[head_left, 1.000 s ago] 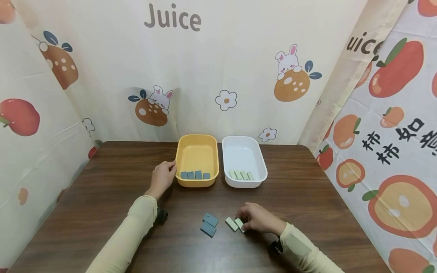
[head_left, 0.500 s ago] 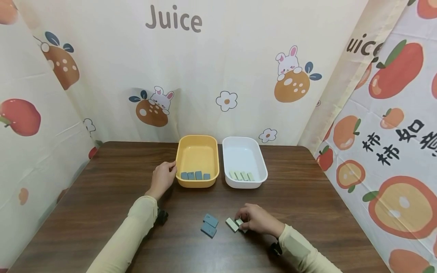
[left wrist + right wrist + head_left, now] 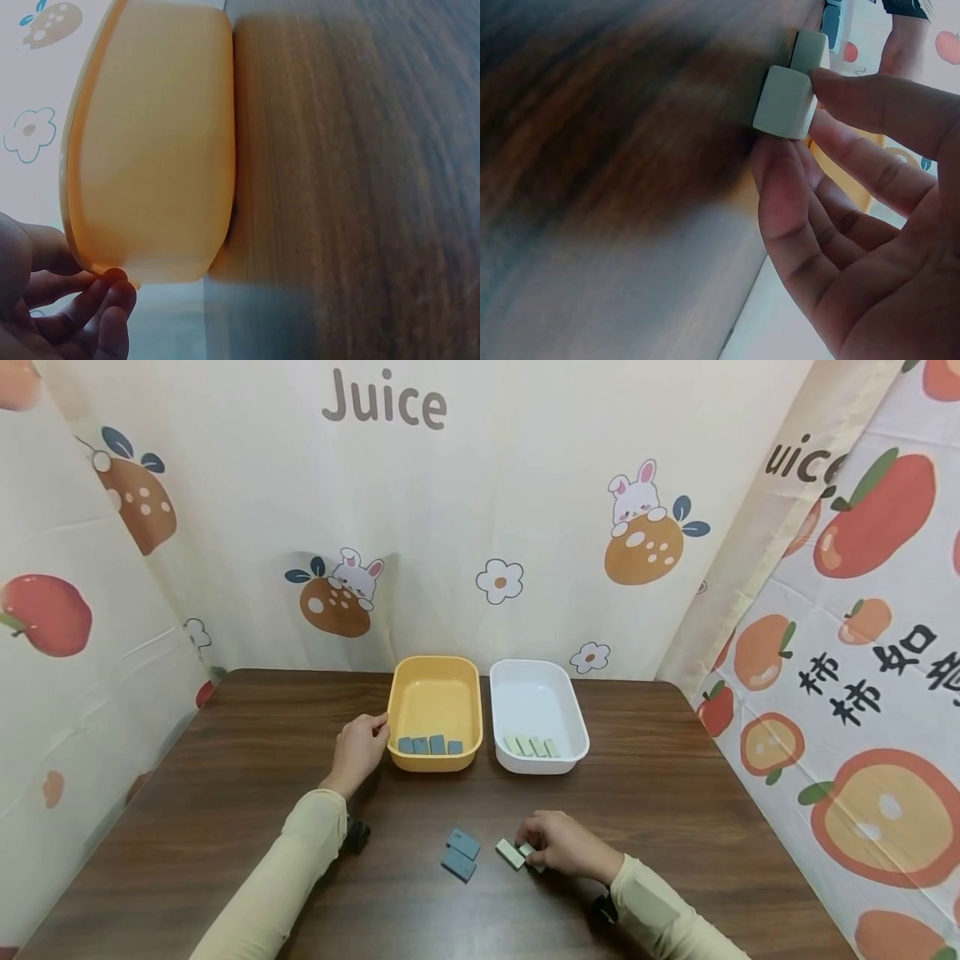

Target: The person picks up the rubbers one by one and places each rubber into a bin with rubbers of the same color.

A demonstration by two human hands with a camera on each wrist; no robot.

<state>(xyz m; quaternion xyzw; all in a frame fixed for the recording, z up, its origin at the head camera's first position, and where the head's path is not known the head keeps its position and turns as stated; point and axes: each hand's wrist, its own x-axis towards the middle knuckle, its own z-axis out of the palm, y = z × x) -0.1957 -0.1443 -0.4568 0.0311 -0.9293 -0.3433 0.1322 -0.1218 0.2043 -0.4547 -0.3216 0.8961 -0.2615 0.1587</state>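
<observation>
In the head view my left hand pinches the left rim of a yellow bin. The left wrist view shows its thumb and fingertips at that bin's corner. Small blue-grey blocks stand in a row in the bin's near end. My right hand pinches a pale green block between thumb and fingers, low at the table; the fingers partly cover it in the head view. Close beside it lies another pale green block. Two blue-grey blocks lie flat to its left, side by side.
A white bin stands right of the yellow one, with several pale green blocks in its near end. Both bins sit near the back edge of the brown wooden table. Printed curtains hang behind and at both sides.
The fingers of my right hand have closed further over the pale green block, which now shows less and has shifted slightly. My left hand and both bins stay in place.
</observation>
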